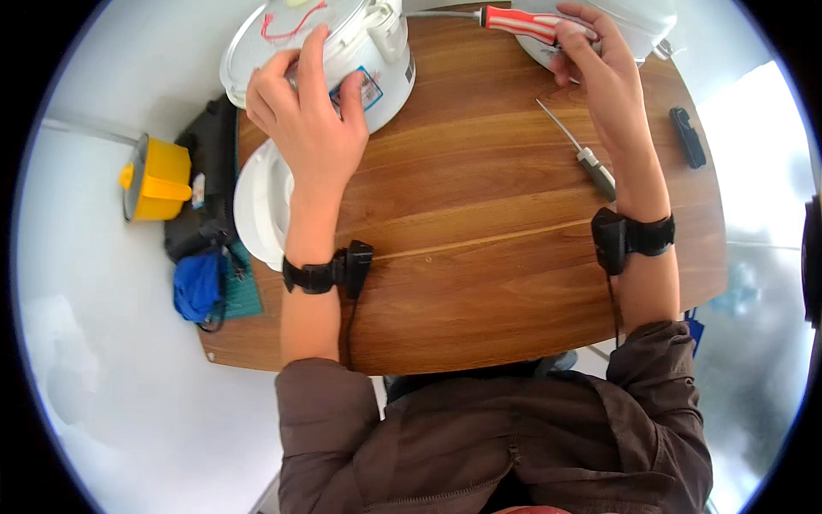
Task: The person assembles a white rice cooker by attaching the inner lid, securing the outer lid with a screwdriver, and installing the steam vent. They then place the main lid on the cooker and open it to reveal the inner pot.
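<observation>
My left hand [310, 120] has its fingers spread over the near side of a white rice cooker [396, 86], which carries a blue-edged label. Whether the fingertips touch the cooker, I cannot tell. A red string [294, 32] lies on its pale top. At the far right, my right hand [597, 53] is closed round the red-and-white handle of a screwdriver [521, 23]. The shaft points left toward the cooker, and its tip is not clearly seen. Beside my right forearm, a second screwdriver [597, 173] with a dark green and white handle lies on the wooden table [462, 257].
A round white plastic part [257, 206] sits at the table's left edge, partly behind my left forearm. Another white appliance [655, 21] stands behind my right hand. A small black object [687, 137] lies at right. Left of the table are a yellow pot [164, 176] and blue cloth [197, 287].
</observation>
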A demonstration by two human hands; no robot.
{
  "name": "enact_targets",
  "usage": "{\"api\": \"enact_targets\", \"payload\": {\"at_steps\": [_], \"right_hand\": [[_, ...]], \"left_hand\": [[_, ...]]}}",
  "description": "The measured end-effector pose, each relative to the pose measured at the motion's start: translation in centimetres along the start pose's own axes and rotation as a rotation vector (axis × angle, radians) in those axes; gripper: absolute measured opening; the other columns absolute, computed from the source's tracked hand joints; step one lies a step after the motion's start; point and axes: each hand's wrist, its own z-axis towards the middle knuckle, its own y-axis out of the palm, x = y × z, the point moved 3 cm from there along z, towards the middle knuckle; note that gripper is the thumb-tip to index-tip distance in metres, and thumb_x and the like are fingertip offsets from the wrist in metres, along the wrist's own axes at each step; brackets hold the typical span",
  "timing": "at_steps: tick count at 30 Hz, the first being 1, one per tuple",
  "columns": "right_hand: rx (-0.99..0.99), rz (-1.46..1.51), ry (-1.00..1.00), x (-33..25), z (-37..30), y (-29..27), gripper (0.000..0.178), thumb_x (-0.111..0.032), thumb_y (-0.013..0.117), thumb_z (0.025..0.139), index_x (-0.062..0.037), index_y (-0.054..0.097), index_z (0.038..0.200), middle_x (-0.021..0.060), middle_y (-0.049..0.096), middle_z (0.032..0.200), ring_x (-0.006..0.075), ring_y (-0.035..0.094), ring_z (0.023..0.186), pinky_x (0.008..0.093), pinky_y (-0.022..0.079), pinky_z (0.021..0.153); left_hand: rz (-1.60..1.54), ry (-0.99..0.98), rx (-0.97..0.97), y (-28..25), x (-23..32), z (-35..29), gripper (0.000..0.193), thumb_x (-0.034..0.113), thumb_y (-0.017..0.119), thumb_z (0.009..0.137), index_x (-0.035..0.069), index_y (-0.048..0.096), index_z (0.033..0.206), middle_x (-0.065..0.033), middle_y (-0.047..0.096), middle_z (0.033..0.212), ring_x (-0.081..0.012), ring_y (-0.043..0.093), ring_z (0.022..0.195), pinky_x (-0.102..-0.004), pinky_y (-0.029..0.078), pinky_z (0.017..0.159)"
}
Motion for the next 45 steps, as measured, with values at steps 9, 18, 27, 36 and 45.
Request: {"api": "enact_targets", "payload": {"at_steps": [9,18,27,36,45], "right_hand": [[-0.08,-0.15,-0.003,0.1,0.7,-0.6,0.044,-0.038,0.054,0.109,0.0002,0.06,0.13,0.0086,0.066,0.084,0.0093,0.057,0.062,0.0238,0.047,0.059],[-0.03,0.0,-0.037,-0.1,0.4,0.5,0.039,-0.036,0.056,0.108,0.0,0.055,0.123,0.0134,0.067,0.091,0.0123,0.063,0.062,0.0241,0.048,0.052],[-0.028,0.032,-0.066,0.5,0.4,0.7,0.05,-0.045,0.058,0.106,0.0025,0.057,0.12,0.0122,0.067,0.088,0.0125,0.062,0.058,0.0249,0.047,0.051],[-0.058,0.192,0.123,0.1,-0.2,0.6,0.046,-0.041,0.055,0.108,0.0039,0.059,0.118,0.0126,0.068,0.093,0.0175,0.068,0.067,0.0286,0.052,0.055],[-0.223,-0.126,0.287,0.3,0.6,-1.5,0.04,-0.033,0.068,0.102,0.0029,0.061,0.118,0.0083,0.068,0.088,0.0127,0.064,0.062,0.024,0.05,0.053]], "left_hand": [[-0.029,-0.081,0.008,-1.0,1.1,1.0,0.057,0.014,0.076,0.079,0.006,0.061,0.134,-0.0165,0.05,0.118,-0.0375,0.049,0.107,-0.0501,0.037,0.096],[-0.079,-0.113,-0.003,-1.2,0.7,0.7,0.062,0.008,0.077,0.074,0.006,0.06,0.134,-0.0155,0.05,0.119,-0.0372,0.05,0.111,-0.0516,0.036,0.099],[-0.099,-0.135,0.025,-1.1,0.7,0.5,0.063,0.007,0.076,0.072,0.007,0.059,0.133,-0.016,0.051,0.119,-0.0393,0.049,0.116,-0.0525,0.036,0.102],[-0.095,-0.13,-0.001,-1.3,0.7,0.8,0.059,0.012,0.077,0.074,0.007,0.06,0.13,-0.0165,0.05,0.12,-0.0397,0.048,0.115,-0.0525,0.035,0.103],[-0.116,-0.085,0.081,-0.7,0.0,0.7,0.05,0.024,0.075,0.082,0.005,0.06,0.126,-0.0168,0.051,0.117,-0.0385,0.048,0.113,-0.052,0.034,0.102]]}}
